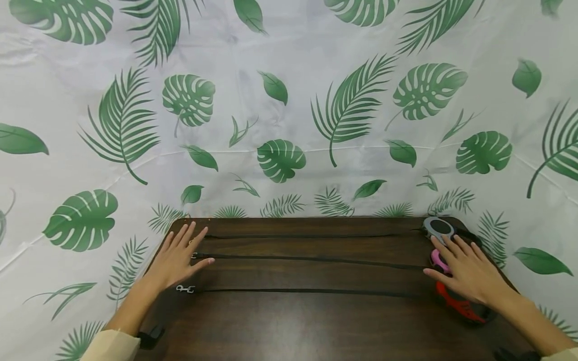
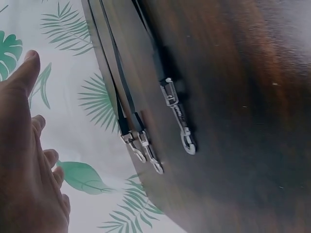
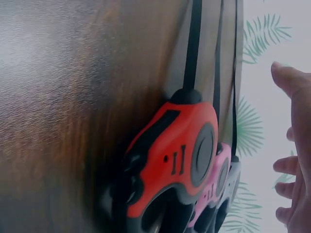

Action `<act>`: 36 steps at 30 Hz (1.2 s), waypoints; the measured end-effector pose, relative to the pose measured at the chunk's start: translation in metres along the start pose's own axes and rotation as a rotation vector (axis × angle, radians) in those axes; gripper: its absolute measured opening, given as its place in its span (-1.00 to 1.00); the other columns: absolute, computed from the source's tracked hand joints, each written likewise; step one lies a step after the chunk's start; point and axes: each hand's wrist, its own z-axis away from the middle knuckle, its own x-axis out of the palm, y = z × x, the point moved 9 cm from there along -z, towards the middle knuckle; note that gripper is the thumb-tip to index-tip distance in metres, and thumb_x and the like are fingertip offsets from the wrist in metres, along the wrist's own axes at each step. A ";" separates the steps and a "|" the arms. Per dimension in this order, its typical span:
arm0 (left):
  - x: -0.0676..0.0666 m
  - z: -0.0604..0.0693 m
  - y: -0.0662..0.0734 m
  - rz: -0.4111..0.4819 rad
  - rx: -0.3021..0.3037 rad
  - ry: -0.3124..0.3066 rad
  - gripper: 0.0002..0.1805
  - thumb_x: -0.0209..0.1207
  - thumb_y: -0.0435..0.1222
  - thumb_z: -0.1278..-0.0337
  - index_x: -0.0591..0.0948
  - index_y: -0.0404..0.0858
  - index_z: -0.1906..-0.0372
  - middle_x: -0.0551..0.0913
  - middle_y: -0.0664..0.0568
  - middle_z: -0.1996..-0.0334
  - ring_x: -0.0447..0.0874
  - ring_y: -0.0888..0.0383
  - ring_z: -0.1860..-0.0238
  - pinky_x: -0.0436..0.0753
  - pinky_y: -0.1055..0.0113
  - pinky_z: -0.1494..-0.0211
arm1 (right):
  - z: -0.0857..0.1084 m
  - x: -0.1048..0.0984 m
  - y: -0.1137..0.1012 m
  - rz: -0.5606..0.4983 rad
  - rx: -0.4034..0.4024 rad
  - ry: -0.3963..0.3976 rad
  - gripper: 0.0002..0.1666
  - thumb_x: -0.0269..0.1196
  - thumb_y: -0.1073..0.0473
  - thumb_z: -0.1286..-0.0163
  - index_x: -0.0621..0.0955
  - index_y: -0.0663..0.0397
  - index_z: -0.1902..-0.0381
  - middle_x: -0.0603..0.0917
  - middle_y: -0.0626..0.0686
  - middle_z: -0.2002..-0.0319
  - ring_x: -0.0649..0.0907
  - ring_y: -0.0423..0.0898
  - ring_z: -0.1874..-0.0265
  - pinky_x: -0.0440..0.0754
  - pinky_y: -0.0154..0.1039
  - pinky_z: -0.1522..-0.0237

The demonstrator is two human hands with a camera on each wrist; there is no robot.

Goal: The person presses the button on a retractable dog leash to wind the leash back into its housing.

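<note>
Three retractable dog leashes lie across a dark wooden table, their black straps drawn out side by side. At the right end are a red leash (image 3: pixel 194 131), a pink leash (image 3: pixel 222 162) and a grey leash (image 3: pixel 234 182). Metal snap hooks end the straps at the left; the nearest snap hook (image 2: pixel 180 116) shows clearly in the left wrist view. My left hand (image 1: pixel 176 255) hovers by the hooks, fingers spread, holding nothing. Over the leash handles, my right hand (image 1: pixel 469 271) is spread likewise and partly hides them in the head view. In the right wrist view it stands apart from them.
The dark table (image 1: pixel 289 326) has rounded far corners. Behind and around it hangs a white cloth (image 1: pixel 289 110) printed with green leaves. Black bands (image 1: pixel 151 337) are on the wrists.
</note>
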 end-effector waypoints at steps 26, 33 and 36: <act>-0.009 0.048 0.007 0.074 0.244 0.225 -0.08 0.54 0.03 -0.07 0.48 -0.21 -0.51 0.48 -0.28 -0.42 0.52 -0.36 -0.30 0.47 -0.31 -0.26 | 0.063 -0.013 0.001 0.067 -0.112 0.167 0.16 0.50 -0.39 -0.18 0.41 0.04 -0.58 0.63 0.32 -0.25 0.59 0.38 -0.15 0.46 0.35 -0.13; -0.007 0.062 0.001 0.094 0.263 0.271 -0.08 0.63 -0.03 0.12 0.56 -0.24 -0.41 0.62 -0.18 -0.24 0.60 -0.24 -0.19 0.49 -0.17 -0.19 | 0.072 -0.006 0.006 0.055 -0.062 0.123 0.08 0.53 -0.39 -0.16 0.54 0.17 -0.43 0.69 0.34 -0.11 0.67 0.37 -0.02 0.60 0.41 0.02; -0.003 0.068 -0.004 0.094 0.243 0.263 -0.10 0.66 -0.06 0.19 0.60 -0.25 -0.35 0.68 -0.14 -0.17 0.65 -0.19 -0.15 0.56 -0.15 -0.14 | 0.074 -0.002 0.010 0.041 -0.037 0.107 0.07 0.54 -0.37 -0.15 0.54 0.19 -0.41 0.70 0.36 -0.07 0.68 0.36 0.02 0.62 0.40 0.07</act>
